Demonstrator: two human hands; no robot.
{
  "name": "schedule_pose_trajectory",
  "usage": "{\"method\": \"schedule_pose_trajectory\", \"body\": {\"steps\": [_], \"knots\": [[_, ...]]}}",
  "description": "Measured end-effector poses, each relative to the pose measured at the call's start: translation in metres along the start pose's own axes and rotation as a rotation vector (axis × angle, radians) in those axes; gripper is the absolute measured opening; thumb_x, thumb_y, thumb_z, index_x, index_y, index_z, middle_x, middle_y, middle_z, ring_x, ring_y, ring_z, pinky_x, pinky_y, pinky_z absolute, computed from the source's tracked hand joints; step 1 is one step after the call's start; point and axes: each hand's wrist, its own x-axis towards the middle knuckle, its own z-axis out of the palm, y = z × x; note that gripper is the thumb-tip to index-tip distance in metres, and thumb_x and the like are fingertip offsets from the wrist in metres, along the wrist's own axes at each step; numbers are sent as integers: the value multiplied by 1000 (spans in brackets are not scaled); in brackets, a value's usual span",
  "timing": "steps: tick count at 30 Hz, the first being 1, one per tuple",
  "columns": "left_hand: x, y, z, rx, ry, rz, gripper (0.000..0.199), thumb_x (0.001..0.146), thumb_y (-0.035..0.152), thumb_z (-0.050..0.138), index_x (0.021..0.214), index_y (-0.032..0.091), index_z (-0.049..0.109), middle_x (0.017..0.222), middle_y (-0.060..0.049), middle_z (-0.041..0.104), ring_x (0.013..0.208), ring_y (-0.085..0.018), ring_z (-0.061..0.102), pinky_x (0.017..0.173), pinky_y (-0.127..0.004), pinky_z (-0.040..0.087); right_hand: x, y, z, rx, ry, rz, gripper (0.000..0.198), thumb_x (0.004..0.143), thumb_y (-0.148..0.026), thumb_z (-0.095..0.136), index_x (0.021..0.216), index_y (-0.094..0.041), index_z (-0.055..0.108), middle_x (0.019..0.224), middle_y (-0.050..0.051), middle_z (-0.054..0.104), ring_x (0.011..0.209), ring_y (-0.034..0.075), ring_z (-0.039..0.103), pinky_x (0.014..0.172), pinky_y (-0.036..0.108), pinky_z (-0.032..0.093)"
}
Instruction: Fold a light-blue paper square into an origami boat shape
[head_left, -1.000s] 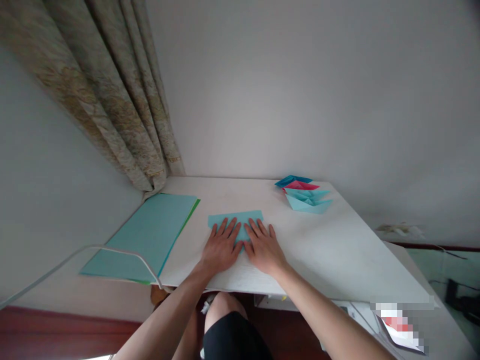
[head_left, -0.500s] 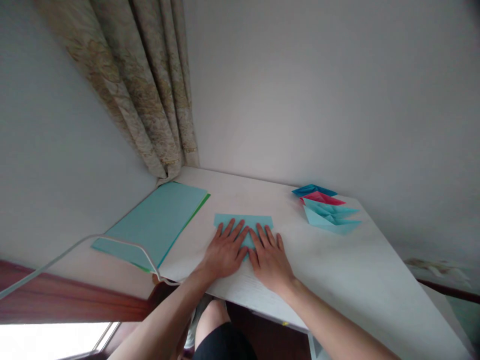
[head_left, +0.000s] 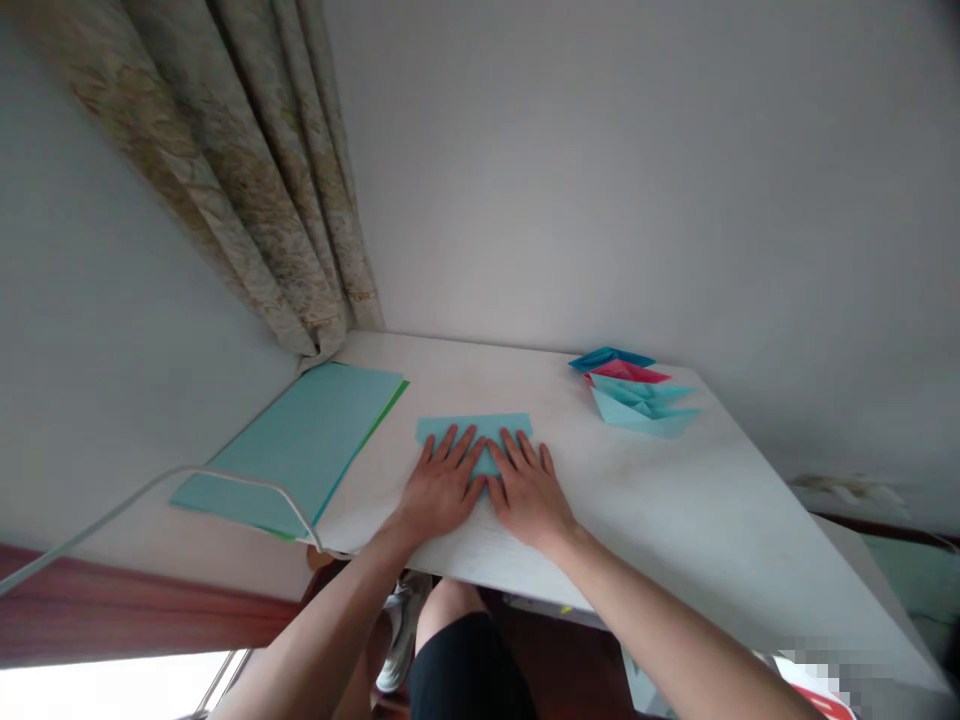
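Observation:
A light-blue folded paper (head_left: 474, 424) lies flat on the white table (head_left: 480, 385) in front of me. Its straight far edge shows beyond my fingertips, while much of the rest is under my hands. My left hand (head_left: 442, 492) rests flat on its left part with the fingers spread. On the right part lies my right hand (head_left: 529, 492), palm down and fingers apart. The two hands almost meet at the index fingers and thumbs. Neither hand grips anything.
Several folded paper boats stand at the back right: a dark blue one (head_left: 611, 357), a red one (head_left: 630, 371) and light-blue folds (head_left: 645, 408). Large coloured sheets (head_left: 300, 440) are stacked at the left. A white cable (head_left: 232, 477) arcs over them. A curtain (head_left: 247, 190) hangs behind.
The view has shifted a little, so the table's things appear slightly more to the left and higher. Both hands stay flat on the folded paper.

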Motion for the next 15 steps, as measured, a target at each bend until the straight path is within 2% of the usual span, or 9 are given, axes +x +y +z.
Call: {"method": "schedule_pose_trajectory", "body": {"steps": [11, 15], "knots": [[0, 3, -4, -9, 2, -13, 53, 97, 38, 34, 147, 24, 34, 157, -4, 28, 143, -31, 24, 113, -56, 25, -3, -5, -6, -11, -2, 24, 55, 95, -38, 33, 148, -23, 34, 157, 8, 27, 144, 28, 20, 114, 50, 13], [0, 1, -4, -12, -11, 3, 54, 97, 40, 32, 148, 23, 32, 157, -4, 26, 144, -32, 22, 113, -57, 24, 5, -3, -10, 39, 15, 26, 54, 91, -34, 39, 144, -22, 40, 155, 8, 32, 143, 27, 23, 115, 48, 14]]}}
